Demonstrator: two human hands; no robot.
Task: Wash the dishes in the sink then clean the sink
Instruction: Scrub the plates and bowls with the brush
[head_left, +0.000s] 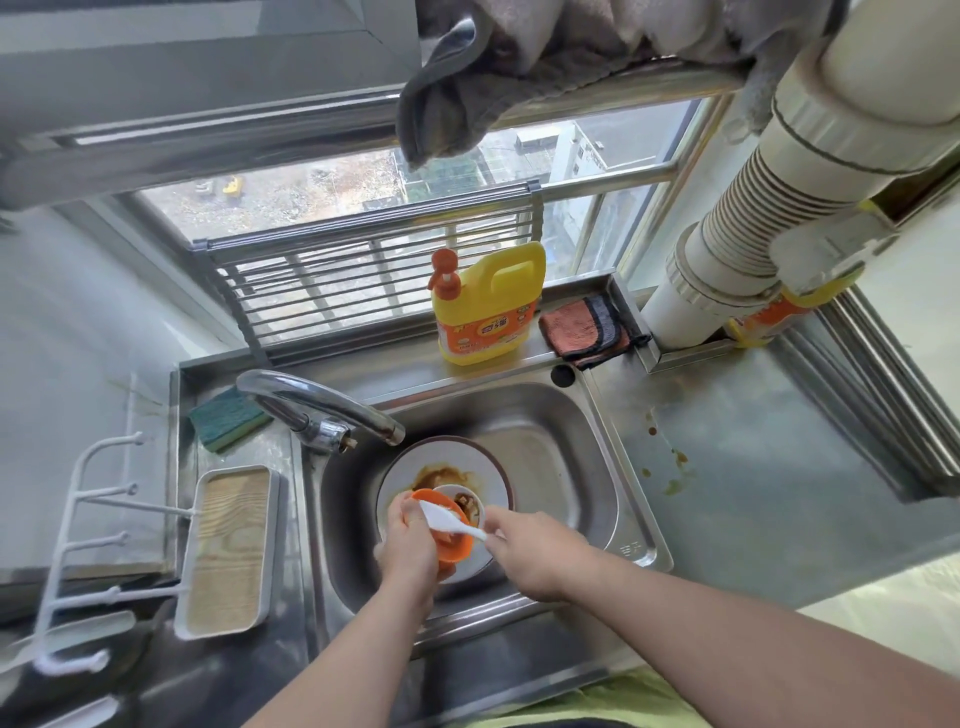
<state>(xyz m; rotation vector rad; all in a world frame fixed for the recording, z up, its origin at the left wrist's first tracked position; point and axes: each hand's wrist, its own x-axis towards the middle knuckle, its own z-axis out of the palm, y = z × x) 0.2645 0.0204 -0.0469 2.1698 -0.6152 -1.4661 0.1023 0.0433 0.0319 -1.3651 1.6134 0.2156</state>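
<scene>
A: Head view, the only one. Left hand (410, 540) grips the orange bowl (451, 545), fingers curled round its near rim, over the sink (597, 467). Right hand (524, 545) pinches the handle end of the white spoon (448, 518); the scoop end lies across the orange bowl, just past the left fingertips.

B: How will they handle?

A: The bowl looks like plastic, so I'd judge it light, stiff and not fragile. The spoon could be plastic or ceramic, can't tell. Both likely greasy, so slippery. Rim grip suits the bowl; the spoon is best taken by the handle.

B: Under the fingers?

A: A small white bowl (467, 501) with brown sauce, just beyond the left fingers, touching the orange one. Below both sits a big white plate (441, 467) with a dark rim and sauce smears. Probably ceramic: heavier, breakable, slick when soaped. I'd take the plate by its edge.

B: Anything else?

A: Curved chrome tap (322, 400) above the left hand; no water visible. Green sponge (228, 421) far left of the fingers, yellow soap bottle (485, 306) and orange cloth (587, 330) well beyond them on the ledge. Steel sink, smooth, stained; brown drips on the counter (753, 467) right of the right hand.
</scene>
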